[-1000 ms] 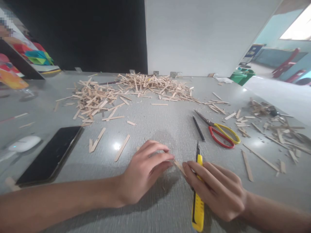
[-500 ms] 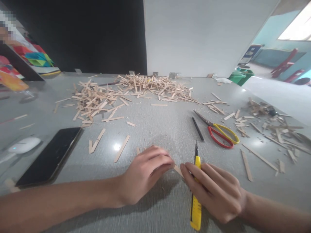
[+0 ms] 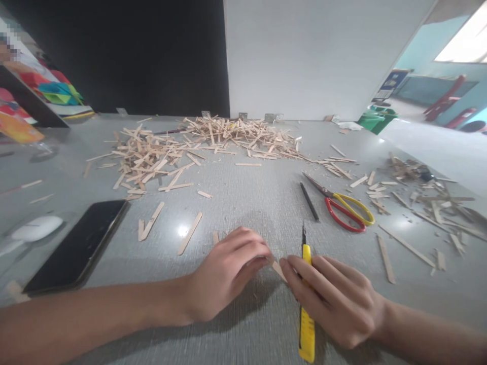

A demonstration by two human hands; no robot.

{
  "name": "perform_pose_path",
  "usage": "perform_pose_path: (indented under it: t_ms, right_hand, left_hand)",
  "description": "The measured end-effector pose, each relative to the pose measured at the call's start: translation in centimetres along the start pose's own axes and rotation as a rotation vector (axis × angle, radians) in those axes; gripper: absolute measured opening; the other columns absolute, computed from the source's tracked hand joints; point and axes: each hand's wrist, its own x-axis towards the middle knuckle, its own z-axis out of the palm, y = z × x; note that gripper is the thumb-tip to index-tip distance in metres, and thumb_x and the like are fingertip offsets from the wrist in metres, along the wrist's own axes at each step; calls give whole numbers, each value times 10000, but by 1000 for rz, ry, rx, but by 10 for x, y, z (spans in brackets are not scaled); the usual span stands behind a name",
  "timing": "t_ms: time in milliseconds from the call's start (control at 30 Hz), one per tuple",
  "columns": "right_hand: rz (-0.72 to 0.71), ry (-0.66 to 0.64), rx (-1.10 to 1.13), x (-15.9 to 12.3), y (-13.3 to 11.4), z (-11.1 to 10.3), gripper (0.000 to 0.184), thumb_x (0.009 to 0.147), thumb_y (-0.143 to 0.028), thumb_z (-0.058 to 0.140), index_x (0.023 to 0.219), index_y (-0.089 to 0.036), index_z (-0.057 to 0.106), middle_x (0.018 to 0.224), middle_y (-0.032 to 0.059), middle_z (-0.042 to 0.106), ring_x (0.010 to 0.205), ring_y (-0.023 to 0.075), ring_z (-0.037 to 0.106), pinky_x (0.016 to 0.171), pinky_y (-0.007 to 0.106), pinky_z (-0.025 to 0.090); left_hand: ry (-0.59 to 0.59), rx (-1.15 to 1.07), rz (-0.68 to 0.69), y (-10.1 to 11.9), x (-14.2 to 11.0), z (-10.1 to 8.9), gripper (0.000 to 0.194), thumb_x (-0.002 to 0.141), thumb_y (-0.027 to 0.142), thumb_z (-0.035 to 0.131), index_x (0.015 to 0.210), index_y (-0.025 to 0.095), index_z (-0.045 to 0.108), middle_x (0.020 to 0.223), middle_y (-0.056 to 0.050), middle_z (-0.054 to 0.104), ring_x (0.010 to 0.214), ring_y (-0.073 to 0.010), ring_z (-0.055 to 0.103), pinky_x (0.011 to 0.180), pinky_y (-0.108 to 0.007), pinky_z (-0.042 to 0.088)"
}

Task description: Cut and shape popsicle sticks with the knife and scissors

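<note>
My left grip point(image 3: 232, 274), at lower centre of the frame, is closed on one end of a thin stick point(image 3: 279, 270), the fingertips bunched together over it. My right grip point(image 3: 338, 299), at lower right, pinches the stick's other end, so only a short pale length shows between my two sets of fingertips, just below the frame's centre. A yellow cutter point(image 3: 307, 334) runs beneath the fingers of my right grip, its blade pointing up the frame and its butt near the bottom edge; how firmly I hold it there I cannot tell. Just beyond the blade, right of centre, a black rod point(image 3: 310, 203) lies on the grey desk point(image 3: 243, 197), and beside it are scissors point(image 3: 344, 210) with one red and one yellow handle loop. To the left of my left grip lie a loose stick point(image 3: 190, 233) and, farther left, a V-shaped piece point(image 3: 150, 223). A dark phone point(image 3: 78, 246) lies slantwise at lower left, with a white mouse point(image 3: 38, 228) near it. A heap of sticks point(image 3: 239, 134) spreads across upper centre and left, and scraps point(image 3: 441, 208) are scattered at the right. Behind stand a black panel point(image 3: 133, 56) and a white panel point(image 3: 304, 56).
</note>
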Motion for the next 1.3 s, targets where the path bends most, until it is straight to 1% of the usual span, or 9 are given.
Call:
perform_pose_path:
  t_ms: [333,467,567,667,733,800,933,1167,1300]
  right_hand:
    - [25,23,-22,1,2,0,190,937,7,587,982,21,771,797,185,799,525,227,692,400,322,517]
    - [27,65,-54,2,0,-2,203,948,3,570,959,51,766,746,203,788,503,253,702,377,328,525]
    - [22,81,-42,3,-1,-3,175,930,5,599,959,61,762,754,216,791,507,272,712,380,340,543]
    - [-23,79,31,2,-1,-2,238,979,-20,532,968,54,758,779,215,792,545,279,730,396,346,562]
    - [-12,70,119,-1,0,-1,300,1023,-29,461,1010,28,755,861,201,794,628,261,755,440,326,592]
    - [114,74,217,-3,0,1,246,1034,-50,511,1086,-22,750,1011,188,767,747,229,774,532,290,640]
    - [494,187,462,-3,-2,5,183,1042,-147,572,1181,-88,676,1259,230,661,923,238,801,667,274,702]
    - [1173,286,1250,4,-1,9,234,1022,-336,667,1246,-283,707,1041,71,835,918,243,819,718,255,693]
    - [1270,215,1334,4,1,10,178,989,-373,714,1153,-324,763,981,30,840,883,198,820,705,172,662]
  left_hand:
    - [68,13,-34,2,-3,0,142,1029,99,566,1073,225,615,1145,-60,662,1063,-193,621,937,-329,510]
    - [242,-60,-369,12,-6,5,325,997,308,678,1248,236,485,1102,-62,596,929,-186,608,820,-335,530]
    - [153,-414,-748,22,-6,8,508,937,453,745,1294,263,437,905,30,582,652,-109,543,595,-244,484]
    - [94,-757,-856,30,-3,9,551,904,438,785,1295,249,445,1106,-28,655,653,-80,608,544,-206,486]
    - [43,-905,-824,32,0,8,403,935,409,757,1156,214,482,966,-21,700,667,-105,662,528,-189,495]
    - [60,-957,-753,30,3,7,307,973,385,717,1014,210,467,793,3,699,687,-133,693,541,-193,529]
    - [230,-929,-660,18,6,3,319,987,327,714,1033,235,413,915,-23,768,748,-145,745,631,-238,612]
    - [233,-917,-659,7,6,3,167,1088,362,524,1069,206,466,917,-67,797,874,-210,803,784,-338,667]
    - [256,-890,-692,10,6,2,168,1084,346,537,1023,201,479,878,-46,790,800,-189,806,732,-295,666]
